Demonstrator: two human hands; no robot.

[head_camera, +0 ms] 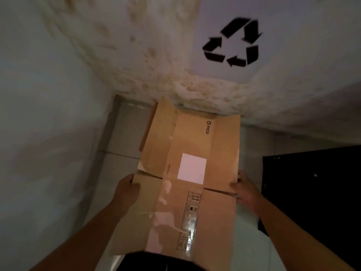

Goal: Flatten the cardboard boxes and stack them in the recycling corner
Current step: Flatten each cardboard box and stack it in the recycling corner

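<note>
**Holding one flattened carton over the recycling corner**

Item: flattened cardboard box, brown, long, printed with handling symbols near the body end and a white label near its middle. It lies roughly level in front of the person, its far end reaching toward the corner where the two walls meet.

Hands: well apart, one on each long side. Left hand is clamped on the left edge, thumb on top. Right hand is pressed to the right edge, fingers apparently curled under; the underside grip is hidden.

Location: the carton's far flaps overlap another brown cardboard piece at far left, seemingly already lying on the pale tiled floor. Whether the two touch cannot be told. A recycling symbol marks the far wall on the right. A dark object stands on the right, unidentified.

Handling, as judged: light, fairly stiff across the panels, but hinged at the creases, so the loose far flaps may droop or swing. Glossy tape strips look slippery. Best held at the side edges near mid-length, as now, for balance.
</note>
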